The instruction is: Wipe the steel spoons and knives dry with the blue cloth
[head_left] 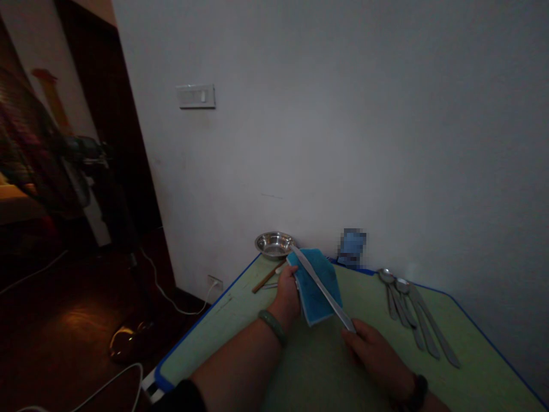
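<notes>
Pretty sure this was just a room in someone's home, not a shop or lab. There was a white rectangular switch plate (196, 96) on a plain pale wall (343, 126), a dark pedestal fan (83, 150) and glossy dark wood floor (72, 326) on the left, and steel spoons (412, 312) on a green blue-edged table (201, 337).

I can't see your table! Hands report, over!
Left hand gripping blue cloth against steel utensil. Right hand holding utensil's near end. Metal spoons lying beyond right hand, apart.
</notes>
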A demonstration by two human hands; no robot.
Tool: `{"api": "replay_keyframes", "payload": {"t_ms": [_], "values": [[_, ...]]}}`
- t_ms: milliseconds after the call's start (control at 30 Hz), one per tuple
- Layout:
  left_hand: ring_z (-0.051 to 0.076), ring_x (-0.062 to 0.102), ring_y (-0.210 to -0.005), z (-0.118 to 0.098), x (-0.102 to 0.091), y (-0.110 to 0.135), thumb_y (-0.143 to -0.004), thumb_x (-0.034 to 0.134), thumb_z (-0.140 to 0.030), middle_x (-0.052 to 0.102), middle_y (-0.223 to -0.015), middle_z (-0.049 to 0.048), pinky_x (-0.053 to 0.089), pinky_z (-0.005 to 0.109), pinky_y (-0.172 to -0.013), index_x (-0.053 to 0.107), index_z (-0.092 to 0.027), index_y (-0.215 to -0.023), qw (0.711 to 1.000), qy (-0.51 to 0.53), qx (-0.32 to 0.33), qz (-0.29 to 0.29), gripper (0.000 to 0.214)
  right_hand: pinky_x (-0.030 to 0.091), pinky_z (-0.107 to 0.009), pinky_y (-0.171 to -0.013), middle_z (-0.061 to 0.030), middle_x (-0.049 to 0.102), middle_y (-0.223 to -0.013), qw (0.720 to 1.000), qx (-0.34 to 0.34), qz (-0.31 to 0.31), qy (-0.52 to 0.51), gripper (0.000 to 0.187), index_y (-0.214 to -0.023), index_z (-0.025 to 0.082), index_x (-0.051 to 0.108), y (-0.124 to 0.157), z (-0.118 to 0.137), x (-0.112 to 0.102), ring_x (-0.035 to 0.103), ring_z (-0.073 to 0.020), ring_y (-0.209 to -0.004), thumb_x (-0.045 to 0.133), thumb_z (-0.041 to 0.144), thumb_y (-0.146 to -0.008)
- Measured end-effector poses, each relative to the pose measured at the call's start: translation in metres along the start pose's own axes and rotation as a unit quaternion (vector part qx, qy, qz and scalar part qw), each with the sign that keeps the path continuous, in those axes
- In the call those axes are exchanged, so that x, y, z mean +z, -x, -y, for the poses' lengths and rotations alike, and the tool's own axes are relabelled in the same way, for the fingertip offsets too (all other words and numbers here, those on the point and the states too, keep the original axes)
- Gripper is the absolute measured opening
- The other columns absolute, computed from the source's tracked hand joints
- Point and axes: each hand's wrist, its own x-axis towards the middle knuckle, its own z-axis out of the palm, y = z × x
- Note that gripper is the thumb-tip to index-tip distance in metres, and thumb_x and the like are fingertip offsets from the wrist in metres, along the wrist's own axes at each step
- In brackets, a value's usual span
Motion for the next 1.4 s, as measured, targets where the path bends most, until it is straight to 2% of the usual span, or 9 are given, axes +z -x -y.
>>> {"api": "replay_keyframes", "payload": {"t_ms": [400,733,867,1133,1400], "values": [[0.032,0.062,-0.077,-0.0004,0.0016,0.0022,-0.068,0.040,-0.037,0.067,-0.079,0.0168,0.044,0.048,-0.075,0.058,-0.004,-0.099,1.000,-0.017,0.000,0.007,0.050,0.032,-0.021,-0.049,0.0053,0.040,-0.052,1.000,-0.014,-0.007,0.005,0.030,-0.060,0.019,0.042,-0.0007,-0.0020,-0.0005,0.039,-0.0097,-0.050,0.037,0.044,-0.076],[0.033,0.061,-0.080,0.0002,0.0011,0.0011,-0.068,0.040,-0.037,0.066,-0.083,0.0188,0.043,0.050,-0.077,0.056,-0.002,-0.104,0.999,-0.020,-0.005,0.035,0.053,0.032,-0.021,-0.050,0.0051,0.039,-0.053,0.999,-0.020,0.001,0.025,0.031,-0.060,0.019,0.041,0.0018,0.0004,-0.0010,0.039,-0.0092,-0.051,0.036,0.043,-0.078],[0.032,0.061,-0.079,0.0013,-0.0008,-0.0009,-0.068,0.040,-0.036,0.066,-0.082,0.0187,0.043,0.048,-0.077,0.056,-0.001,-0.104,1.000,-0.017,-0.007,0.014,0.053,0.032,-0.021,-0.049,0.0055,0.038,-0.053,1.000,-0.021,0.001,0.016,0.030,-0.062,0.018,0.042,0.0011,-0.0003,-0.0006,0.039,-0.0091,-0.051,0.036,0.042,-0.078],[0.030,0.062,-0.077,0.0020,0.0006,0.0017,-0.069,0.039,-0.035,0.067,-0.082,0.0168,0.044,0.045,-0.077,0.056,-0.002,-0.105,0.999,-0.021,-0.012,0.034,0.052,0.034,-0.020,-0.051,0.0022,0.051,-0.062,1.000,-0.021,0.001,0.014,0.026,-0.074,0.018,0.052,-0.0021,-0.0063,-0.0003,0.046,-0.0114,-0.057,0.043,0.043,-0.075],[0.029,0.063,-0.073,0.0019,0.0008,0.0037,-0.069,0.038,-0.036,0.067,-0.079,0.0165,0.044,0.043,-0.075,0.057,-0.001,-0.102,0.998,-0.036,-0.011,0.053,0.052,0.033,-0.019,-0.049,0.0043,0.043,-0.055,1.000,-0.019,-0.005,0.016,0.026,-0.070,0.017,0.051,0.0004,-0.0016,-0.0006,0.042,-0.0099,-0.053,0.041,0.041,-0.076]]}}
